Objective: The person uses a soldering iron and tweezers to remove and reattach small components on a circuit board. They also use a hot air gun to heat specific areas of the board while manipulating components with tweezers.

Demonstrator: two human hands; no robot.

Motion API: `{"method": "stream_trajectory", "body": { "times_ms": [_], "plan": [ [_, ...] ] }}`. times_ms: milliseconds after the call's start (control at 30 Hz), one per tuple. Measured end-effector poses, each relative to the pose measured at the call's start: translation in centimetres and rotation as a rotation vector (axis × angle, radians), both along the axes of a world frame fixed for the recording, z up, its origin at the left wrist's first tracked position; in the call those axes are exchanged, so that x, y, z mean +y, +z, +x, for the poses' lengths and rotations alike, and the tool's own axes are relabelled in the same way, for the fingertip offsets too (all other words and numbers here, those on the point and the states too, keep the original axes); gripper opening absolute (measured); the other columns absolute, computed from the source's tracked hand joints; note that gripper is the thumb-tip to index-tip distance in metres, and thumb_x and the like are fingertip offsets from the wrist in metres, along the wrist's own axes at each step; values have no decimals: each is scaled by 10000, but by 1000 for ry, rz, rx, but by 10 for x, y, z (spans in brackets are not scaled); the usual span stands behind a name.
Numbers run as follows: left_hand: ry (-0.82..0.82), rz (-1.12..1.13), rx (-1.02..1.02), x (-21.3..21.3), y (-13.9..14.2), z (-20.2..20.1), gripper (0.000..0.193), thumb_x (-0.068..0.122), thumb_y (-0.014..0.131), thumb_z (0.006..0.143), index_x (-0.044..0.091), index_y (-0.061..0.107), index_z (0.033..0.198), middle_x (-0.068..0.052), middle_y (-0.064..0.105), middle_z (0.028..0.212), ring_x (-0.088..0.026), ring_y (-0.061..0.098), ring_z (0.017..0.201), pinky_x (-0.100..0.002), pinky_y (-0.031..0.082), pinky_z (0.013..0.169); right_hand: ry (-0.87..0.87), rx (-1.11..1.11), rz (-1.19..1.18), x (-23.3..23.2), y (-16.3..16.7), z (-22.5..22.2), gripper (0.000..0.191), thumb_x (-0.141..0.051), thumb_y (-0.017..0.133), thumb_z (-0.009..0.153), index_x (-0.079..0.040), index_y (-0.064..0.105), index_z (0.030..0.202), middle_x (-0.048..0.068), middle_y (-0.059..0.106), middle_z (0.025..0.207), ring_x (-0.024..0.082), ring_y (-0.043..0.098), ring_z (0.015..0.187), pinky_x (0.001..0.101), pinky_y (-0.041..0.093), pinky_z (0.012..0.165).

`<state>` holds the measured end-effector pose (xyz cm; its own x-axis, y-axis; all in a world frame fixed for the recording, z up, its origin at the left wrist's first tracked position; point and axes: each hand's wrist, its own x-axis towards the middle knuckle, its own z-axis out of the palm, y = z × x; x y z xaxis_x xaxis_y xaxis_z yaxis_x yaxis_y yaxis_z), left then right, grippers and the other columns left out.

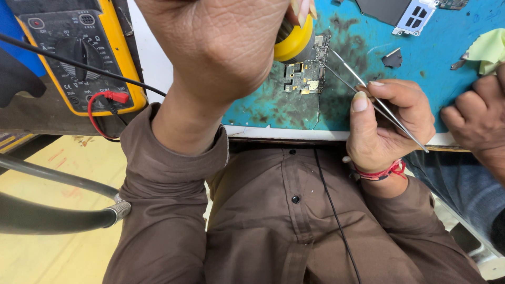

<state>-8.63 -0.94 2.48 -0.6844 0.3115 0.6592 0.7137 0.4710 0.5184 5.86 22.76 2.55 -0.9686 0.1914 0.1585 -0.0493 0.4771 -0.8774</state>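
My left hand (226, 47) is raised close to the camera and grips a tool with a yellow collar (292, 41), held just over a small green circuit board (306, 73) lying on the blue work mat (357, 42). My right hand (386, 123) pinches thin metal tweezers (368, 94), whose tips reach toward the board's right edge. The tool's tip is hidden behind my left hand.
A yellow multimeter (79, 52) with red and black leads lies at the left. A grey hose (63, 210) runs along the lower left. Another person's hand (476, 121) rests at the mat's right edge. A metal shield plate (413, 17) and a yellow-green cloth (486, 50) lie further back.
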Motion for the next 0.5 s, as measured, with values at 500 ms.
{"method": "stream_trajectory", "body": {
  "times_ms": [500],
  "plan": [
    [0,-7,-12,0,-3,0,190,165,550,1047,7,645,1094,-50,680,989,-127,674,830,-234,537,712,3,-5,12,0,1,-1,146,-23,750,1104,20,624,1164,136,688,1075,137,661,876,228,529,808]
  ]
}}
